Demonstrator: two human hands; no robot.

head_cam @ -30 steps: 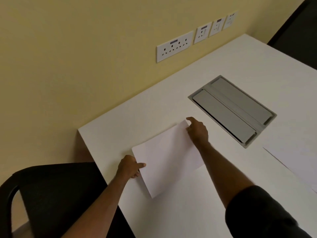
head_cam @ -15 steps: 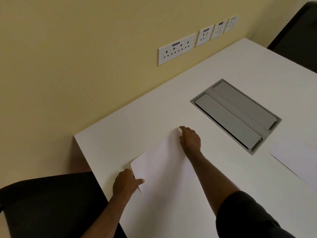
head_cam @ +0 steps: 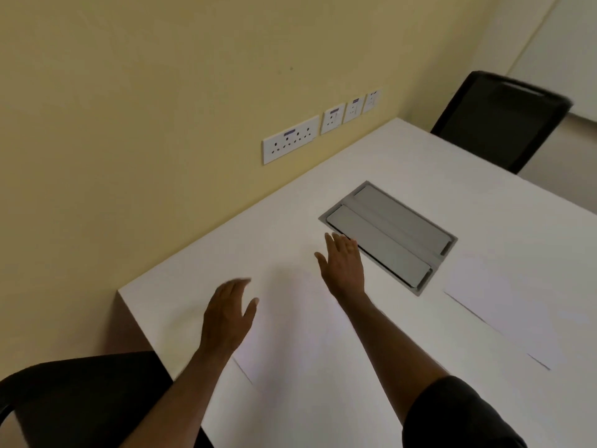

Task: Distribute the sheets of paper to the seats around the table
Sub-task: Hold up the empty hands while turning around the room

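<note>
A plain white sheet of paper (head_cam: 290, 321) lies flat on the white desk (head_cam: 403, 156), on the near side of the grey cable hatch (head_cam: 389, 234), its near corner by the desk edge at the black chair (head_cam: 80, 396). Left hand (head_cam: 226, 315) spread wide, empty, over the sheet's left edge; contact unclear. Right hand (head_cam: 343, 265) spread wide, empty, at the sheet's far corner, just beside the hatch. A second sheet (head_cam: 504, 305) lies to the hatch's right.
</note>
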